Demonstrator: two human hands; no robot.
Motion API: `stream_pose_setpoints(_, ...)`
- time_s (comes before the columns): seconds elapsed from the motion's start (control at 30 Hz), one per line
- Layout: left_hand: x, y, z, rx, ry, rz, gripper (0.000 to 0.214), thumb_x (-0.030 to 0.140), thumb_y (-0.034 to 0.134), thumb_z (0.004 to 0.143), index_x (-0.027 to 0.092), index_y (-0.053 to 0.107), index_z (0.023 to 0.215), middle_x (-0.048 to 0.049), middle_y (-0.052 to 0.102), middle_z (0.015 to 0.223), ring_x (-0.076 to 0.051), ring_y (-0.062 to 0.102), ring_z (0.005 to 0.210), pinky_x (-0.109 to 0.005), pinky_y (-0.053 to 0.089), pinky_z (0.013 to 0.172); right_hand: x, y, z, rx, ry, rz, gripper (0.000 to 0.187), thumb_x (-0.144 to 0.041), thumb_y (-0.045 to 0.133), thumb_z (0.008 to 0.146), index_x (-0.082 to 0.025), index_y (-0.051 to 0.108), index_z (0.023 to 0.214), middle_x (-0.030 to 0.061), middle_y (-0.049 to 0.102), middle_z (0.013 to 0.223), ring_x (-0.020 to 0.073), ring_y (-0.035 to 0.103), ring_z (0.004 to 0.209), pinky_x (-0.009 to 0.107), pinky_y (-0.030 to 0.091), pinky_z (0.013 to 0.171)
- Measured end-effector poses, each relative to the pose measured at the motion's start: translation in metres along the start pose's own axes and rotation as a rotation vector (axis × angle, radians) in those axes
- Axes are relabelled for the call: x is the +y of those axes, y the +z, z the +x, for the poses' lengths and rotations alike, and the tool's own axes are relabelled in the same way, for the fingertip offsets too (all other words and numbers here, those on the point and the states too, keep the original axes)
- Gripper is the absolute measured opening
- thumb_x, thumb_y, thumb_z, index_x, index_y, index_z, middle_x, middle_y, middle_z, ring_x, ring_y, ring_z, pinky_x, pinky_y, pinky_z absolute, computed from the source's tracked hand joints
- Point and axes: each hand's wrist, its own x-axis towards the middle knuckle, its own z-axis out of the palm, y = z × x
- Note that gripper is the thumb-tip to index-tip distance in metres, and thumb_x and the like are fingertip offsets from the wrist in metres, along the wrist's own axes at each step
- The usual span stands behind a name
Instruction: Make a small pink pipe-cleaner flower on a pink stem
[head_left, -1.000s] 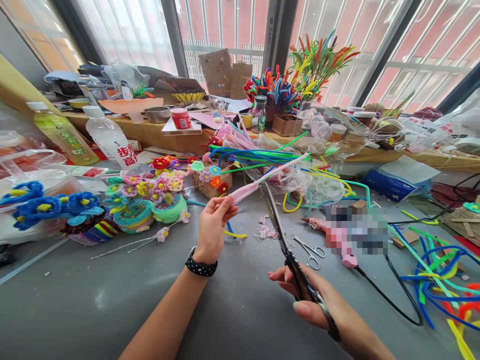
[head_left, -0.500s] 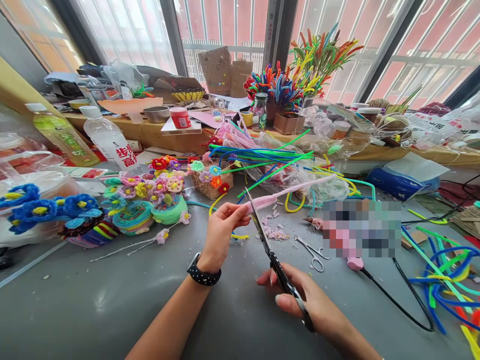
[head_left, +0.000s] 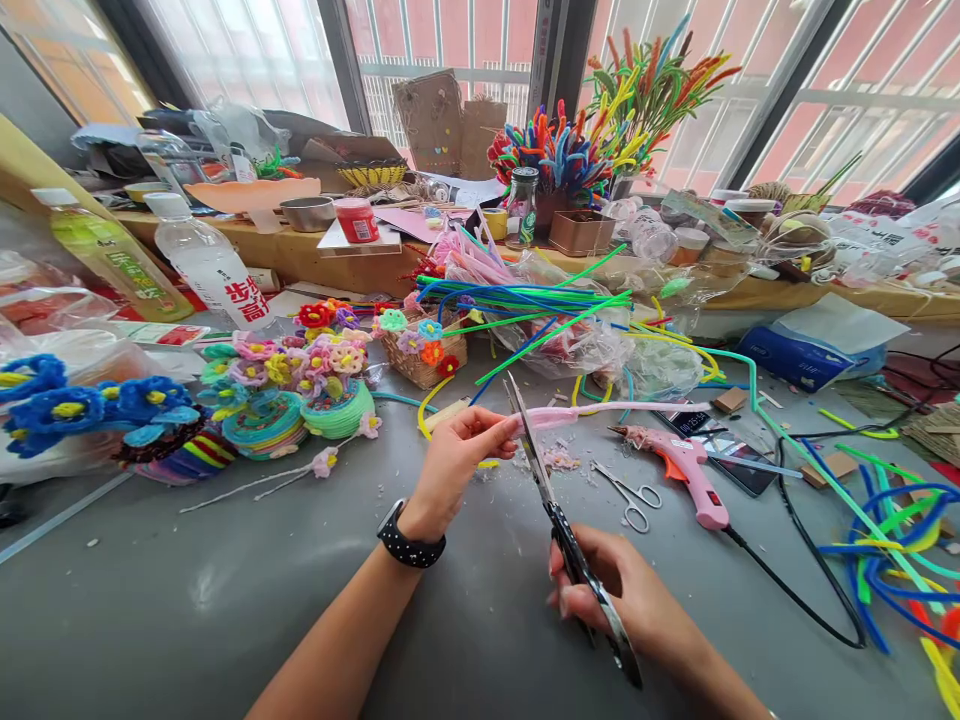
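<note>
My left hand (head_left: 469, 445) pinches one end of a pink pipe cleaner (head_left: 559, 414), whose fluffy thick part lies near the fingers and whose thin tail points right. A black scissors (head_left: 562, 530) with white dots is in my right hand (head_left: 611, 580), fingers and thumb in its handles. Its blades cross the pink pipe cleaner close to my left fingertips; whether they touch it I cannot tell. Pink fluff scraps (head_left: 559, 458) lie on the table behind the blades. To the right rest small silver scissors (head_left: 628, 495).
A pink glue gun (head_left: 686, 470) with a black cord lies on the right beside a phone (head_left: 739, 465). Pots of pipe-cleaner flowers (head_left: 262, 425) stand left. Green and blue pipe cleaners (head_left: 540, 300) are heaped behind my hands; more loose ones (head_left: 892, 540) lie far right.
The pink pipe cleaner has swung from slanting upward to nearly level. My right hand and the scissors have shifted slightly right and down; my left hand keeps its pinch.
</note>
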Motion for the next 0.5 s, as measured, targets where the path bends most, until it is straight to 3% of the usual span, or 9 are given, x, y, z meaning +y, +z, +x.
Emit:
stream_pose_setpoints(0.27, -0.0012, -0.0006, 0.0045, -0.004, -0.068, 0.005, 0.021, 0.026, 0.072, 0.055, 0.012, 0.059, 0.063, 0.0005, 0.061, 0.057, -0.007, 0.056, 0.049, -0.018, 0.048, 0.053, 0.0025, 0.0040, 0.0026, 0.022, 0.042, 0.036, 0.043, -0.057, 0.057, 0.062, -0.017, 0.043, 0.067, -0.0060, 0.042, 0.046, 0.0083, 0.045, 0.040, 0.022, 0.040, 0.043)
stream_pose_setpoints(0.5, -0.0001, -0.0029, 0.0053, -0.074, -0.107, 0.021, 0.020, 0.026, 0.072, 0.056, 0.012, 0.058, 0.060, 0.0015, 0.059, 0.055, -0.006, 0.054, 0.048, -0.017, 0.047, 0.051, 0.0027, 0.0004, 0.0011, -0.008, -0.004, 0.134, 0.045, -0.058, 0.057, 0.063, -0.016, 0.044, 0.072, -0.0055, 0.042, 0.054, 0.0071, 0.045, 0.046, 0.024, 0.045, 0.053)
